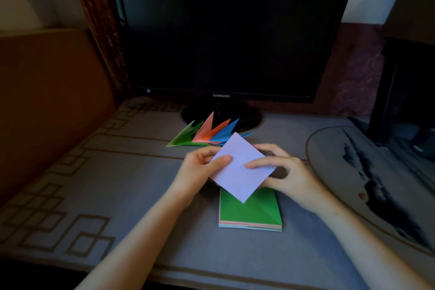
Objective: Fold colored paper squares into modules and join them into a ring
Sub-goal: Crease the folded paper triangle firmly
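A pale lilac paper square is held flat and turned like a diamond above the desk. My left hand pinches its left corner, thumb on top. My right hand pinches its right side, thumb on top and fingers underneath. Right below it lies a stack of colored paper squares with a green sheet on top. Behind the hands, several folded modules in green, pink, orange and blue lie fanned out on the desk.
A dark Samsung monitor stands at the back on a round base. The desk has a grey patterned cloth. A round mat with a dark ink pattern lies at the right. A brown panel rises at the left.
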`<state>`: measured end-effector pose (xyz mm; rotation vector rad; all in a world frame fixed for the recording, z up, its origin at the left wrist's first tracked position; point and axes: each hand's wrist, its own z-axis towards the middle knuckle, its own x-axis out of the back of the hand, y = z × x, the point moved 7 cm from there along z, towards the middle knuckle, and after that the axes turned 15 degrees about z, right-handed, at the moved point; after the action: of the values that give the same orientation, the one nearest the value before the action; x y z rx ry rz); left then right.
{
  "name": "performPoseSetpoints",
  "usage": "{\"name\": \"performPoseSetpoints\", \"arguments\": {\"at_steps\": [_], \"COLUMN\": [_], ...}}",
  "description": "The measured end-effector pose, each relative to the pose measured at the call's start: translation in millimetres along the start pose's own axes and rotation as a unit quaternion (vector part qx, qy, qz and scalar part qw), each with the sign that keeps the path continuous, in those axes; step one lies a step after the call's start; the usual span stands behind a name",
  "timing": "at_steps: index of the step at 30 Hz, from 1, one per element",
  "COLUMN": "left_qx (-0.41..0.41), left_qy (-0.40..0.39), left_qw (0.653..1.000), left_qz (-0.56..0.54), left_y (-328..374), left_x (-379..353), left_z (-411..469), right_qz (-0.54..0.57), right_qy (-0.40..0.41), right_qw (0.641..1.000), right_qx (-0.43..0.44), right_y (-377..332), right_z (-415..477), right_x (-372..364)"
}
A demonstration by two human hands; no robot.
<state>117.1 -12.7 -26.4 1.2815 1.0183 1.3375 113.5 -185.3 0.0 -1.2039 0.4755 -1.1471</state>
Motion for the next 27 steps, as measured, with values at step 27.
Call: {"name": "performPoseSetpoints", "arguments": {"at_steps": [27], "left_qx": [-0.055], "left_qy": [-0.008], "left_qw": [0.994], "left_qz": [0.091], "left_y": [8.1], "left_x": [-15.2], "left_z": [-3.7], "right_qz": [0.094], "right_qy": [0.114], "right_qw": [0.984], "right_qx": [-0.096], "right_y": [7.4], "right_z": [6.0], "right_x": [-4.7]}}
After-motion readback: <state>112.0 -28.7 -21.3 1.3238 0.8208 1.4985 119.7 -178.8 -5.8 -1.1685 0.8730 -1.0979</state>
